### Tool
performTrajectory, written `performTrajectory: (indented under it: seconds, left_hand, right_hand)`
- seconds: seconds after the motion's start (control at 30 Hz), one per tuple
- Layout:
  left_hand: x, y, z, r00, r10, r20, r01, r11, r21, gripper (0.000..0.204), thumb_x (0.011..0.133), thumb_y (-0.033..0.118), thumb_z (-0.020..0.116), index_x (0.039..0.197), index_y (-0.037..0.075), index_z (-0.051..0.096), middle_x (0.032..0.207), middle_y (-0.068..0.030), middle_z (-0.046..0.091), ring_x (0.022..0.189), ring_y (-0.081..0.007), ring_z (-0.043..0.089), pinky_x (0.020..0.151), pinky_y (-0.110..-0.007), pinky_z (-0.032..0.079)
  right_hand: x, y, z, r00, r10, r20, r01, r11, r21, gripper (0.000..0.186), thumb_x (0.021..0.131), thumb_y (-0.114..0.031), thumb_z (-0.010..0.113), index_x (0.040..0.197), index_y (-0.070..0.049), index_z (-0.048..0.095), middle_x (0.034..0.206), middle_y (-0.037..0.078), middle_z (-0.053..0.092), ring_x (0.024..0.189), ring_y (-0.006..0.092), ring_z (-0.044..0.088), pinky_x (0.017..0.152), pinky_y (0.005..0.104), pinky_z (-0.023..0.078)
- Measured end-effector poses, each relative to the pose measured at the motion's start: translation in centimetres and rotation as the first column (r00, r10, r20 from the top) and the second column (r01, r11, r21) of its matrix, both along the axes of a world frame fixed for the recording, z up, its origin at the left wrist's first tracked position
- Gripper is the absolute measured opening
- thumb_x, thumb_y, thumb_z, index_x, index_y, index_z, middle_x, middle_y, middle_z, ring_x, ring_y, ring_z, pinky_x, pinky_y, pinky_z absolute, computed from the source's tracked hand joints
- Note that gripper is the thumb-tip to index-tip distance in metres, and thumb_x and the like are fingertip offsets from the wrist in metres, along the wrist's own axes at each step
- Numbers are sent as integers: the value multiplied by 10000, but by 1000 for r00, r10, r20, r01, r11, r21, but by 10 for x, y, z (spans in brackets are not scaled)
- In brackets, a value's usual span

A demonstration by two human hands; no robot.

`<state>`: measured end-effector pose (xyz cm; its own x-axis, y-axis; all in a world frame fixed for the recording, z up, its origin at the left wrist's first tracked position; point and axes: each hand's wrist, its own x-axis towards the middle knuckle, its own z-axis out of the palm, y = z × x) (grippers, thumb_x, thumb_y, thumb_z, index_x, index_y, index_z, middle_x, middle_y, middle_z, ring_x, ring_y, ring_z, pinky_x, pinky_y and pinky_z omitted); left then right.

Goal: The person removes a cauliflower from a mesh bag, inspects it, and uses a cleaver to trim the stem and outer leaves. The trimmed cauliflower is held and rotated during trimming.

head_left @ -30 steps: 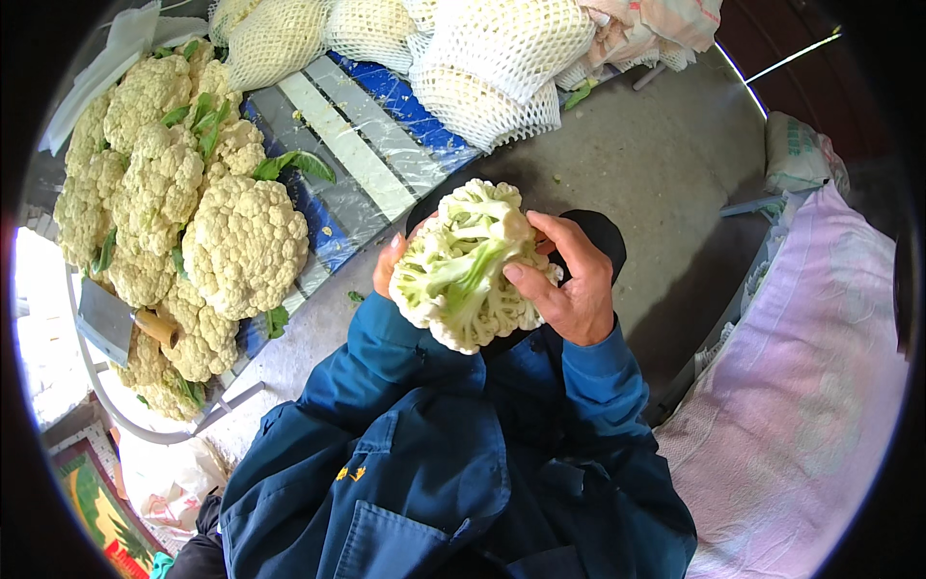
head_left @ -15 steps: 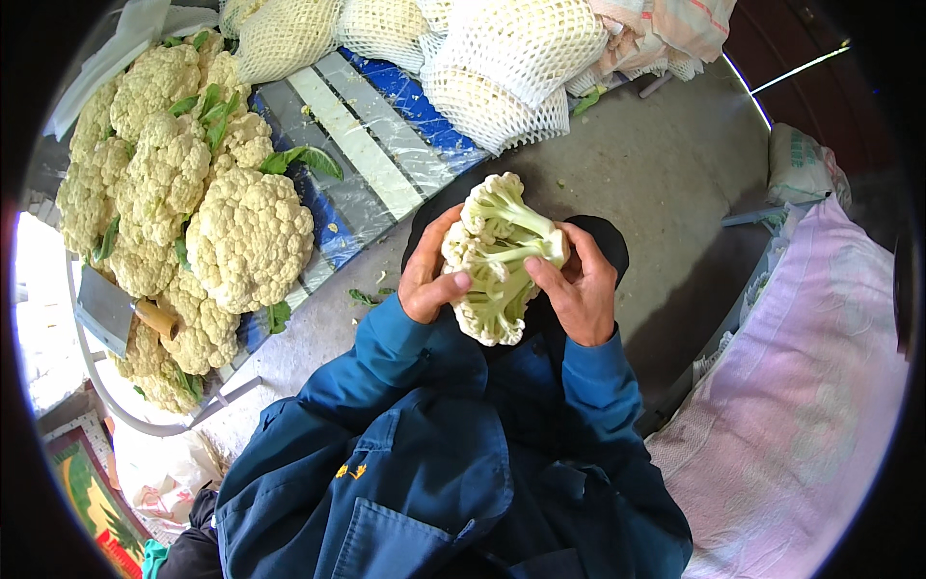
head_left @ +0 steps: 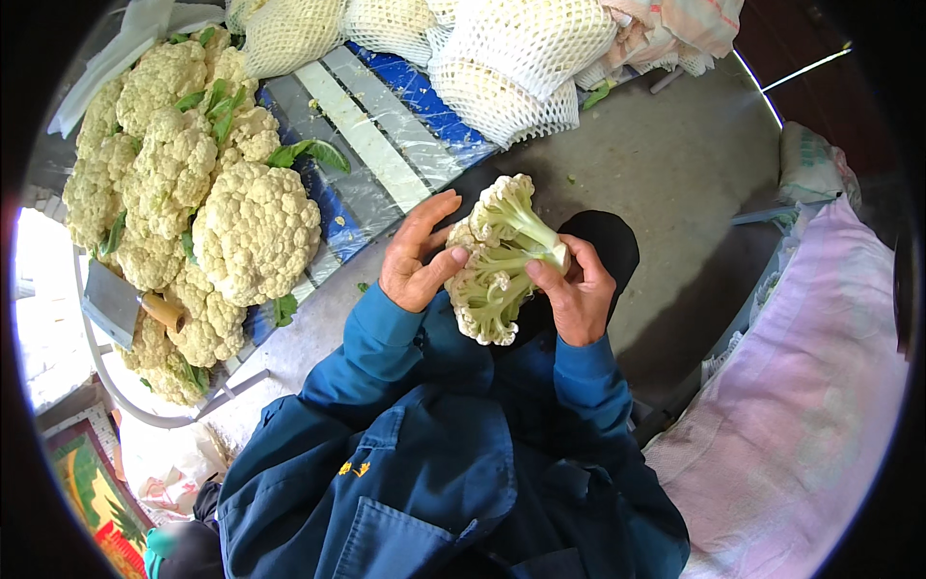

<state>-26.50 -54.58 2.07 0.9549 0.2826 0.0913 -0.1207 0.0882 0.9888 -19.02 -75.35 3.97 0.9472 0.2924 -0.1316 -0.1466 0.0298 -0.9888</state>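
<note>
In front of my lap a trimmed cauliflower (head_left: 502, 262) is turned so its pale green stalks and cut stem show. My right hand (head_left: 585, 294) grips it at the stem end, thumb on the stalks and fingers behind. On the other side, my left hand (head_left: 415, 256) has its fingers spread and lifted off, with the thumb at the edge of the florets. To the left, a heap of cauliflowers (head_left: 256, 232) with some green leaves lies on the table. A cleaver (head_left: 114, 307) with a wooden handle rests on the near side of that heap.
The table has a blue and grey striped plastic cover (head_left: 371, 154). Cauliflowers in white foam netting (head_left: 511, 58) lie along its far end. A pink-white cloth (head_left: 781, 405) covers something at right, beyond the grey floor (head_left: 666, 183). A stuffed sack (head_left: 815, 169) stands behind it.
The fingers of my left hand have loosened and lifted away from the cauliflower, moving slightly left. My right hand keeps its grip, and the cauliflower has barely moved.
</note>
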Motion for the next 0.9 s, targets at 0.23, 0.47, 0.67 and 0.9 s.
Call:
performTrajectory:
  seconds: [0.23,0.47,0.67,0.9]
  left_hand:
    - [12,13,32,962,35,270,-210,727,653,265,758,-22,766,1019,12,735,925,-117,620,843,-259,632,709,-346,511]
    - [15,17,44,970,-156,184,-53,605,795,196,822,10,723,1018,-4,730,888,-134,643,819,-291,648,702,-371,524]
    - [17,26,45,975,-203,96,43,588,808,170,860,34,698,1023,-12,705,898,-164,649,827,-346,647,720,-402,532]
    - [22,27,47,972,-211,105,33,564,825,114,855,64,695,958,19,682,834,-146,612,770,-352,625,662,-425,522]
  right_hand:
    - [-2,2,-7,991,19,134,-13,999,-47,422,783,-10,822,1140,62,608,1119,86,604,979,150,625,831,287,544]
    - [0,2,-14,951,19,307,28,989,-147,421,724,-52,865,1072,33,645,1045,98,633,928,178,633,810,307,528]
    - [1,5,-12,937,29,348,36,984,-177,420,713,-79,877,1056,19,655,1029,118,643,906,217,638,805,321,522]
    - [1,5,-12,920,39,391,36,982,-183,422,710,-94,881,1051,11,656,1030,125,646,904,233,641,799,333,525]
